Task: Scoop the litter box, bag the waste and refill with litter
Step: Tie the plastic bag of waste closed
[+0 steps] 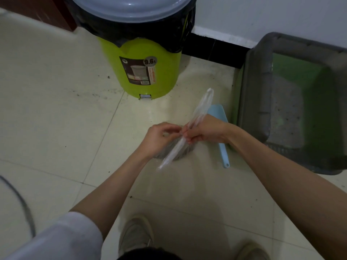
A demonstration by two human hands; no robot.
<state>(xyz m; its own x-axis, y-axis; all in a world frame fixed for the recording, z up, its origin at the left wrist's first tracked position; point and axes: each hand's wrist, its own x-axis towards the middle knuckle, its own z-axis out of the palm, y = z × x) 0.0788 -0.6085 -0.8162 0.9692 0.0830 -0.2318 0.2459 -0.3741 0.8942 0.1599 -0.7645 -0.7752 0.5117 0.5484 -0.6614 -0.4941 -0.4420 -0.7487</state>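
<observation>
A clear plastic bag [199, 111] with grey waste in its bottom sits on the tiled floor under my hands. Its top is twisted into a long strip that runs up and to the right. My left hand [159, 137] pinches the bag at its neck. Just to the right, my right hand [204, 131] grips the twisted strip. A light blue scoop [223, 151] lies on the floor behind my right hand. The grey and green litter box [293, 102] stands at the right, with a thin layer of grey litter inside.
A lime green pedal bin [148, 72] with a black liner and a grey lid stands against the wall at the top centre. My two shoes [137, 235] are at the bottom. A dark cable [24, 207] curves at the lower left.
</observation>
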